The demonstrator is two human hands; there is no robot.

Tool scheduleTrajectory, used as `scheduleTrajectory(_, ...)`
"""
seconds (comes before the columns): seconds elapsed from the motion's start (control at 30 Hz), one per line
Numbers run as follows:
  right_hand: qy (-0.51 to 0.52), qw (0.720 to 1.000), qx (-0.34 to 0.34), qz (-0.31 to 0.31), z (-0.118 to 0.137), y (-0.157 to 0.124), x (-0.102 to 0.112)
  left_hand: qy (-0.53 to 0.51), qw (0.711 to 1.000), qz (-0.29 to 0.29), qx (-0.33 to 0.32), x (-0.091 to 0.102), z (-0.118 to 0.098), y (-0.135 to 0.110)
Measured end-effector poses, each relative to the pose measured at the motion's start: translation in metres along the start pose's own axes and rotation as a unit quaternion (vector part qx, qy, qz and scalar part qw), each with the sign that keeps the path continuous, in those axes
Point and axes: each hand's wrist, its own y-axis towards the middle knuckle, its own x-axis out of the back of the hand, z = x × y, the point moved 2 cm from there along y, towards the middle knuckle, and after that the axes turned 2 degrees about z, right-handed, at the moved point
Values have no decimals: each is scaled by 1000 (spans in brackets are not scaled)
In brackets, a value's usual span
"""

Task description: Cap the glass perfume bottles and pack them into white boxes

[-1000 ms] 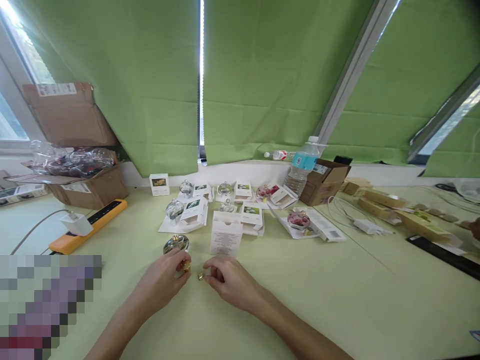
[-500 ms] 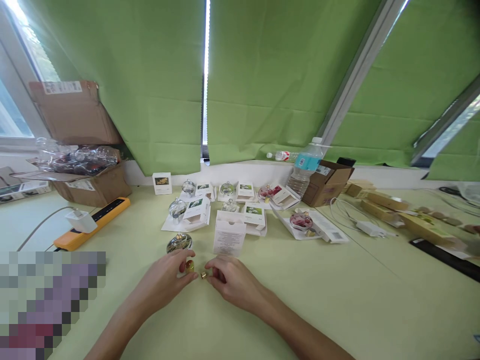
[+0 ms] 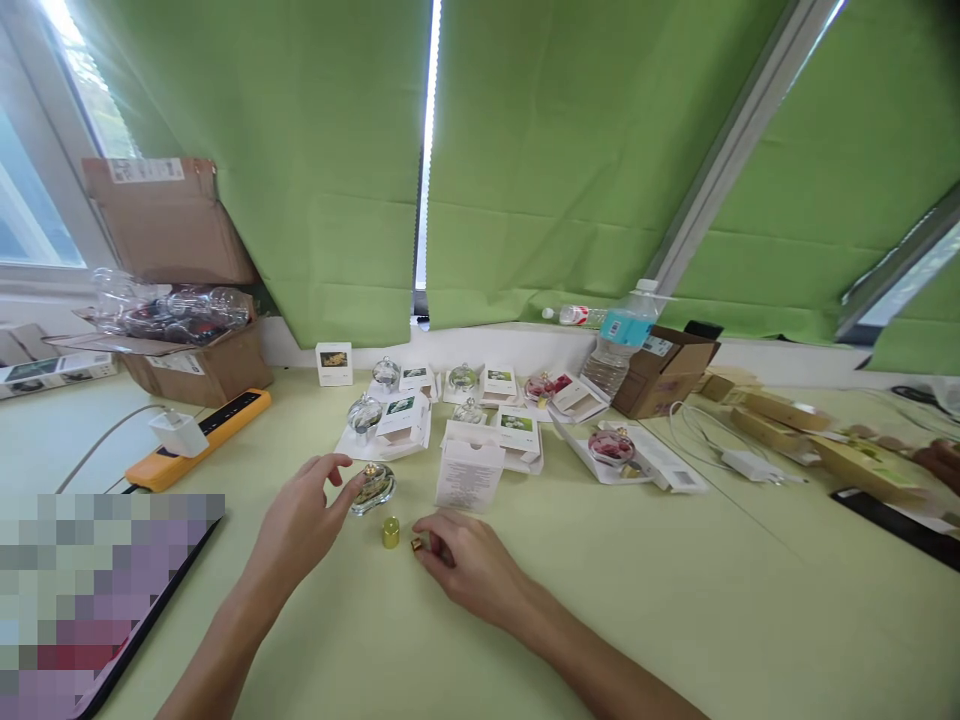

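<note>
Closest to me, on the pale table (image 3: 420, 640), my right hand (image 3: 471, 558) is curled, its thumb and forefinger closed on a little gold collar (image 3: 417, 546). I judge it light, hard metal, smooth enough to skid out of a pinch; its sides are the place to grip, with barely any force.

Just left of the collar, touching neither hand, a gold cap (image 3: 391, 533) stands by itself. It looks stiff and light, slick and easily knocked over, so I'd take it low around its wall.

My left hand (image 3: 306, 512) is a little farther out, thumb and forefinger spread with a gap between them, the thumb at the near-left edge of a squat glass bottle (image 3: 377, 490). Whether the skin actually meets the glass, I can't tell. The bottle sits on the table beyond the cap, gold neck uppermost. I expect it to be the heaviest of these pieces, rigid, slippery and breakable if dropped; its wide body is the sounder hold, with the neck suited only to steadying.

Beyond and to the right stands a white box (image 3: 469, 474), probably thin card that would dent if squeezed; I'd hold it lightly by opposite sides. Past that, a red bottle (image 3: 611, 447) rests on opened card.
</note>
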Motion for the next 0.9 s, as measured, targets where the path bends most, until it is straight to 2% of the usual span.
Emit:
scheduleTrajectory(0.17,-2,1000,-13,-9,-1,3,-5,7,998,58,-10,-12,8,0)
scheduleTrajectory(0.37,20,999,5,-29,-3,2,-2,3,993,114,-27,-15,2,-2)
scheduleTrajectory(0.67,130,990,1,-57,-9,1,3,-58,986,150,-46,-16,-10,-4)
scheduleTrajectory(0.8,220,973,-10,-75,-7,1,7,-74,981,168,-64,-18,-12,-6)
scheduleTrajectory(0.9,338,938,-41,-65,-7,1,8,-77,978,182,-71,-17,-15,-6)
